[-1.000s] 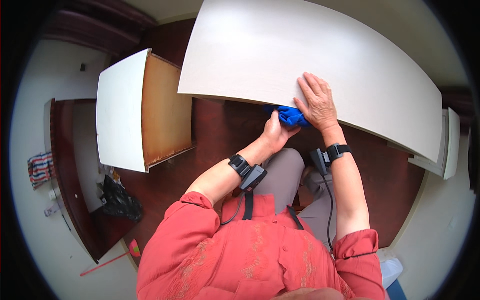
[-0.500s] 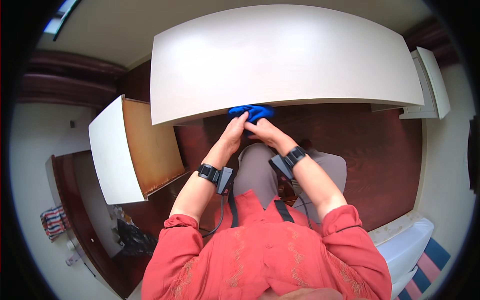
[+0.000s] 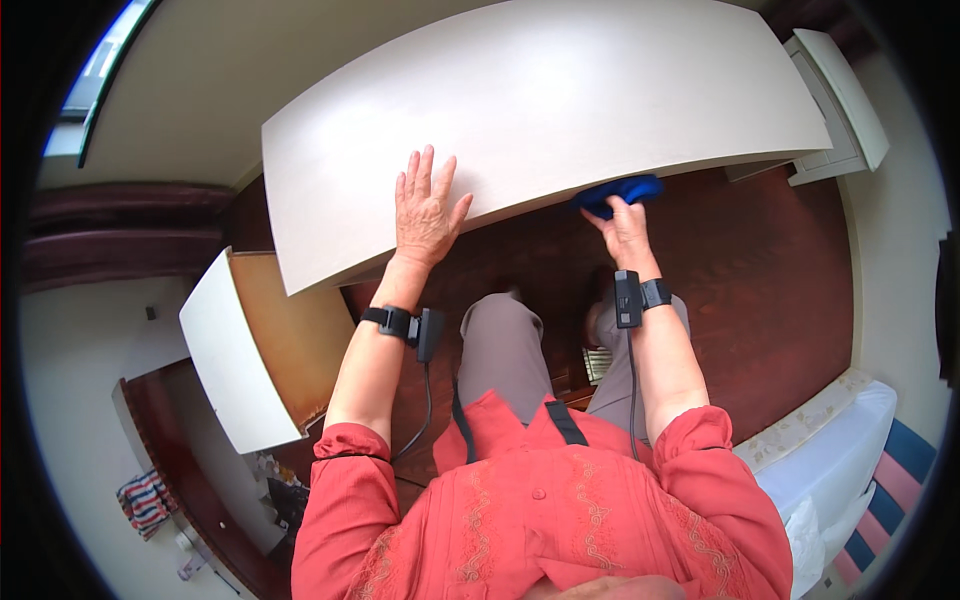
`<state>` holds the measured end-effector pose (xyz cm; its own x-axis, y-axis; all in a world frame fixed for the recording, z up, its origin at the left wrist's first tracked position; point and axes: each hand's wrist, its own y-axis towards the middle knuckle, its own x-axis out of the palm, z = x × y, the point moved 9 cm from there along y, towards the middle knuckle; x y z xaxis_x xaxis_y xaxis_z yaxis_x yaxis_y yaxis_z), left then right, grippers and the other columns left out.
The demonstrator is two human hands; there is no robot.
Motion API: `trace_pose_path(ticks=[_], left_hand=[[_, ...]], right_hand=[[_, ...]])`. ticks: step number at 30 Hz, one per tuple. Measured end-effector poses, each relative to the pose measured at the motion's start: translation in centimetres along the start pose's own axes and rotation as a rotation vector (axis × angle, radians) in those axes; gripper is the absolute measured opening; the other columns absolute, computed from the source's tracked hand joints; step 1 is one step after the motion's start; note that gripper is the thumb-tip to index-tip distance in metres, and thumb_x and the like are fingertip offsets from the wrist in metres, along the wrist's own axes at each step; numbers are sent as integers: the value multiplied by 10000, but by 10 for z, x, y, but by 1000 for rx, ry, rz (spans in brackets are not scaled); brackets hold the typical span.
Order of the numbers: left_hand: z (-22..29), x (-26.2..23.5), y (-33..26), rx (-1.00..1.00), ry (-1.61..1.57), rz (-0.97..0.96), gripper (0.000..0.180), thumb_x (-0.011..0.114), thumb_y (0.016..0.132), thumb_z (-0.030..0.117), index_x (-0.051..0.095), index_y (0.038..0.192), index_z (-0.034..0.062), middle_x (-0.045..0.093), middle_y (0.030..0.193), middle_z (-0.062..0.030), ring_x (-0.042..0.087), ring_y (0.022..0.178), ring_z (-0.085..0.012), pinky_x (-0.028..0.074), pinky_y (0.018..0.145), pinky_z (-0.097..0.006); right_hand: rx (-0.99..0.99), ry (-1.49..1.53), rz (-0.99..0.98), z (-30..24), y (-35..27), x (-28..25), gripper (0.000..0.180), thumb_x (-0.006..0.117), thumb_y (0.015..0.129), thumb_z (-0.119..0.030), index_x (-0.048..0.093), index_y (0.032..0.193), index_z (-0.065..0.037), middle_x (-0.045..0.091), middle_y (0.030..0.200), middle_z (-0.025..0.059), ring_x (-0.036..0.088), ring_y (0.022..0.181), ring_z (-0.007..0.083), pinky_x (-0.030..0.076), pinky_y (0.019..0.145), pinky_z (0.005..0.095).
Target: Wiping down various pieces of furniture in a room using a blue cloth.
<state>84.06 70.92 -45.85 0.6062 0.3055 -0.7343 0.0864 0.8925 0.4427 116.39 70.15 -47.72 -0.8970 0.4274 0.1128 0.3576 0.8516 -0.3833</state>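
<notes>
The pale tabletop took up most of the view, its long axis running left to right across the scene, with its near edge curving above the person's knees. Beyond its right end stood a small white cabinet, and to the near left a white drawer hung open over the dark wooden floor. The left hand lay flat on the tabletop close to the near edge, fingers spread, holding nothing. The right hand was further right, just under that same edge, and pinched a blue cloth against it. So the cloth sat on the near edge toward the right, in the right hand and well apart from the left. It looked like a small, soft, bunched wad of bright blue, stretched a little along the edge, with part of it hidden by the fingers gripping it
</notes>
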Motion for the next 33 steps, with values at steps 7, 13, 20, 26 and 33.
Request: trace_pose_path(ticks=[7, 13, 20, 26, 33], left_hand=[[-3, 29, -5, 19, -52, -200, 673, 578, 870, 424, 355, 1453, 173, 206, 1547, -132, 170, 1433, -327, 166, 1146, -488], [-2, 23, -4, 44, -117, -147, 739, 636, 803, 464, 382, 1441, 191, 232, 1538, -124, 197, 1426, -305, 186, 1142, -474], [-3, 21, -6, 57, -73, -159, 783, 636, 787, 540, 382, 1440, 191, 243, 1534, -125, 211, 1421, -302, 188, 1143, -467], [-1, 26, -4, 39, -61, -161, 770, 617, 795, 564, 400, 1430, 186, 266, 1524, -131, 215, 1420, -297, 185, 1145, -460], [-2, 27, -6, 23, -58, -182, 732, 602, 821, 522, 399, 1432, 173, 257, 1529, -133, 206, 1422, -310, 184, 1146, -453]], right_hand=[[-68, -51, 198, 34, -32, 17, 286, 554, 830, -149, 507, 1109, -110, 561, 1042, 65, 576, 943, 222, 541, 740, 520], [162, 90, 58, 96, -51, 70, 331, 528, 877, -169, 481, 1184, -54, 506, 1185, 107, 516, 1101, 271, 508, 809, 606], [-112, -68, 279, -42, -21, 1, 207, 541, 796, -109, 562, 996, -61, 590, 978, 96, 603, 889, 260, 537, 706, 540], [-845, -417, 479, -180, -15, -53, 416, 568, 756, -44, 545, 1170, -11, 593, 1080, 107, 607, 933, 233, 494, 833, 339], [-1313, -1739, 337, -178, -32, 39, 472, 528, 633, -21, 638, 1091, -37, 556, 1217, 196, 485, 1132, 393, 352, 1007, 485]])
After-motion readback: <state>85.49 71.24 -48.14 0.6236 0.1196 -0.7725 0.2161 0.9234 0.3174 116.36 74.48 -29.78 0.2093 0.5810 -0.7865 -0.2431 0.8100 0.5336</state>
